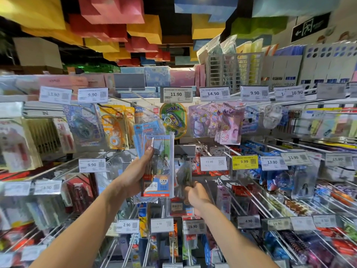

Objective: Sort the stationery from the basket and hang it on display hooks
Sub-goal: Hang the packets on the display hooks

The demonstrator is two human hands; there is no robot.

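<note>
Clear plastic over blue and orange card: a fanned stack of stationery packets [157, 149], held upright in front of the display rack, just left of centre. Gripped low down by the left hand [138, 171], thumb [149, 151] pressed across the front, other fingers hidden behind. Just to the right and a little lower, the right hand [196, 194], fingers curled tight round the bottom edge of a single see-through packet [183, 174], blurred, contents dark. Held up below a grey tag plate [184, 149], between the stack and a white 13.90 price tag [213, 163]; impossible to tell whether on a hook or merely near one. Further right, a yellow 9.99 tag [245, 161]. Below and to the right, bare metal hooks [241, 198] slanting out from the rack. Above the stack, a green oval packet [173, 118] hanging under an 11.90 tag [176, 94], with orange tape packets [114, 128] to its left and pink packets [226, 126] to its right.
</note>
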